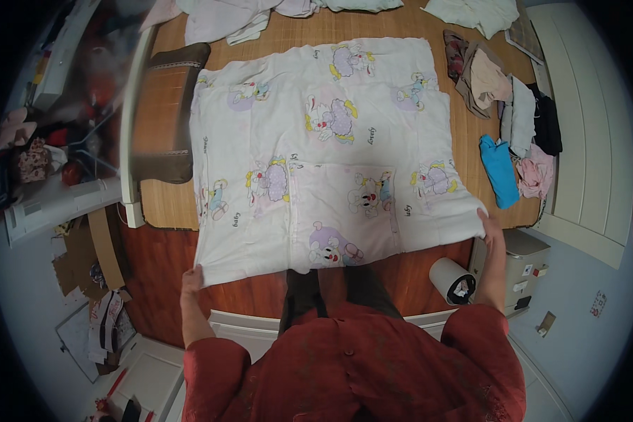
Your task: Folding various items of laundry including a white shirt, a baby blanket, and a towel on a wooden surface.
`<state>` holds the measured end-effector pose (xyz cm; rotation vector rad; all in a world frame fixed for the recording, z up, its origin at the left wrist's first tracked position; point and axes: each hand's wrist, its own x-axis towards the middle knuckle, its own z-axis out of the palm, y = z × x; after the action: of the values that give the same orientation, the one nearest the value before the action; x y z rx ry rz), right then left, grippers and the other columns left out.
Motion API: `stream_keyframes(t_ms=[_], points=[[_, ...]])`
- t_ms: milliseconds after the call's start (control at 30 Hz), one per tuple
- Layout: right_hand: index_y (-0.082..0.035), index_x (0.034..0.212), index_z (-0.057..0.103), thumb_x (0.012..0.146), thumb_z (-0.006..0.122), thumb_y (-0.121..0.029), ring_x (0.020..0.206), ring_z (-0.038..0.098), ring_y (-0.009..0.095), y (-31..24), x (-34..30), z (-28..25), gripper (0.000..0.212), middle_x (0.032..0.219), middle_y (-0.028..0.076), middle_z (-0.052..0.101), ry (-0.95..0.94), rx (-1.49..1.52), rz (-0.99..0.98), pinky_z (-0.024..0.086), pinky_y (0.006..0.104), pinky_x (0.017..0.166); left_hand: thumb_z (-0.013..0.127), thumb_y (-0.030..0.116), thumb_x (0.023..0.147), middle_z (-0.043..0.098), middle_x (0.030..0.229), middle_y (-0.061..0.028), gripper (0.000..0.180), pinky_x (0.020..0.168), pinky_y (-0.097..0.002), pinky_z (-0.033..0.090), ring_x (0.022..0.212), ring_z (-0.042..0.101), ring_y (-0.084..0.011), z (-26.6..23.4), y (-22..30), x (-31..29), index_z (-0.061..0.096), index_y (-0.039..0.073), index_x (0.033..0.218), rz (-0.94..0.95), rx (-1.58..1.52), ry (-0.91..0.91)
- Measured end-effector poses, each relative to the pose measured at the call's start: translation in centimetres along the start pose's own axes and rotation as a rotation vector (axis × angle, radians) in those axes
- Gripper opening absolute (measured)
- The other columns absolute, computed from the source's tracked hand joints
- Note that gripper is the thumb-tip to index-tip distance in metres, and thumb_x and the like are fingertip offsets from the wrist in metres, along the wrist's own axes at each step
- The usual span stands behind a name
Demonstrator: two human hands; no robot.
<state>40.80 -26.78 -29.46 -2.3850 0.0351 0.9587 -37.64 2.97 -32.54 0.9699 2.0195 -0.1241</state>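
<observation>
A white cloth (260, 133) printed with cartoon animals in purple and yellow lies spread over the bed, its near edge drawn out past the mat's front edge. A square patch or pocket (342, 204) of matching print sits at the middle of its near side. My left hand (192, 278) is closed on the near left corner. On the near right corner my right hand (491, 225) is closed too, a little higher in the picture. Between my hands the near edge hangs slightly slack.
A brown-edged pillow mat (169, 112) lies left on the woven bed mat (464, 130). Folded clothes, among them a blue piece (499, 171) and a beige piece (489, 77), lie right. Pale cloths (225, 17) lie at the far edge. A wastebasket (451, 280) stands below right.
</observation>
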Motion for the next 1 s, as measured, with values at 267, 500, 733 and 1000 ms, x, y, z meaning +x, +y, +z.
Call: stream_keyframes(t_ms=[267, 500, 733, 1000], points=[[-0.002, 0.103, 0.053, 0.083, 0.055, -0.016, 0.085, 0.058, 0.019, -19.5, 9.3, -3.5, 0.024, 0.095, 0.011, 0.058, -0.300, 0.603, -0.261, 0.052, 0.0300, 0.064, 0.049, 0.026, 0.087, 0.059, 0.096, -0.0097, 0.030, 0.073, -0.0371, 0.050, 0.086, 0.059, -0.0226, -5.8, 19.3, 0.1, 0.052, 0.001, 0.105, 0.023, -0.720, -0.203], [-0.001, 0.114, 0.046, 0.086, 0.050, -0.016, 0.095, 0.055, 0.024, -32.2, 10.1, 6.0, 0.032, 0.106, 0.013, 0.053, -0.070, 0.803, -0.523, 0.049, 0.0311, 0.073, 0.041, 0.030, 0.091, 0.058, 0.099, -0.0106, 0.034, 0.082, -0.0367, 0.044, 0.093, 0.056, -0.0220, -8.0, 32.6, 10.4, 0.048, 0.002, 0.108, 0.429, -1.108, -0.216], [0.003, 0.115, 0.045, 0.080, 0.057, -0.041, 0.085, 0.051, 0.019, -16.0, 16.1, 12.3, 0.058, 0.096, 0.011, 0.053, 0.437, -0.025, -0.560, 0.043, 0.0332, 0.069, 0.058, 0.030, 0.079, 0.047, 0.113, -0.0205, 0.046, 0.083, -0.0381, 0.041, 0.099, 0.048, -0.0344, 7.9, 27.8, 11.5, 0.046, 0.001, 0.112, 0.929, 0.205, 0.585], [-0.002, 0.112, 0.046, 0.075, 0.063, -0.038, 0.070, 0.052, 0.020, -12.1, 11.7, 22.1, 0.054, 0.087, 0.011, 0.056, -0.174, 0.614, 0.074, 0.043, 0.0382, 0.052, 0.072, 0.026, 0.064, 0.019, 0.139, -0.0121, 0.085, 0.097, -0.0490, 0.029, 0.126, 0.021, -0.0329, 18.0, 30.9, 1.6, 0.024, 0.020, 0.134, 1.118, 0.907, 0.172]])
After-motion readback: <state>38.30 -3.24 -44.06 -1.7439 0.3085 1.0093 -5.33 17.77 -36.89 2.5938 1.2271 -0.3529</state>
